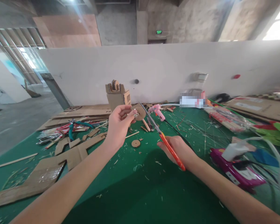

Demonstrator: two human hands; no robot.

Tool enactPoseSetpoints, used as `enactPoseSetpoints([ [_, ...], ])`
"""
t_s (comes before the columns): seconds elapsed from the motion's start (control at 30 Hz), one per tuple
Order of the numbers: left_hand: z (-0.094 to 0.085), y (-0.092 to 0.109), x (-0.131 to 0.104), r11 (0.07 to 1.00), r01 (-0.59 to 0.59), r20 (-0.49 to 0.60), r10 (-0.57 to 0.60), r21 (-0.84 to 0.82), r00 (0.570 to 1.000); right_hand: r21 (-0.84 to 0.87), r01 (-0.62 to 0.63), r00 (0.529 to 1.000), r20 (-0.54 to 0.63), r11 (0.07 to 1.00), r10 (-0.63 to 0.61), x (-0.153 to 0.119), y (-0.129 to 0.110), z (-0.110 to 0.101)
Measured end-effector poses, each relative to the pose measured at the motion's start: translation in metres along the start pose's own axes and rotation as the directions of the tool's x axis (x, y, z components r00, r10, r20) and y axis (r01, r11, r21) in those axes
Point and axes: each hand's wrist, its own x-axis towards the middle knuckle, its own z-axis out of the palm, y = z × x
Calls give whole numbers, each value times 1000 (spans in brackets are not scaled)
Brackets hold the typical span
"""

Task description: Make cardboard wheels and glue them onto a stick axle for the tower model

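Observation:
Between the thumb and fingers of my left hand [120,124] is a round cardboard disc [140,112], raised above the table. My right hand [176,149] is closed round the orange handles of a pair of scissors [152,122]. The blades point up and away, right along the disc's right edge; I cannot tell whether they touch it. On the green table below lies a smaller cardboard disc [135,143] with a hole in its middle. Behind my left hand stands a cardboard box [118,97] with small cardboard wheels on top.
A pink glue gun [156,111] lies beyond the scissors. Teal-handled pliers [71,129] and cut cardboard [46,169] are at left. A purple power strip [238,174] with plugs and cables sits at right. Scraps litter the green table [140,193]; a white partition [158,71] stands behind.

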Motion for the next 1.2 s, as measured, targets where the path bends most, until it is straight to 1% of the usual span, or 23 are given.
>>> enactPoseSetpoints([
  [0.13,-1,1,-1,1000,6,19,-6,23,1000,12,30,1000,0,999,-30,1,4,0],
  [0.33,-6,1,4,995,-72,36,70,62,997,163,107,993,40,981,-115,-3,0,-7],
  [0.5,-3,0,4,995,-69,11,68,67,998,261,116,988,67,958,-138,-4,-1,-10],
  [0.6,0,0,1,998,-45,38,43,42,998,270,111,987,82,956,-138,-3,0,-10],
  [0.73,2,-1,-2,1000,-8,52,8,3,999,262,121,986,79,958,-146,-3,0,-9],
  [0.97,1,-4,-2,1000,-22,73,24,-19,997,165,69,994,74,984,-82,0,0,-4],
  [1.2,1,-8,-1,999,-22,65,24,-29,998,12,26,1000,-2,1000,-26,0,3,-1],
])
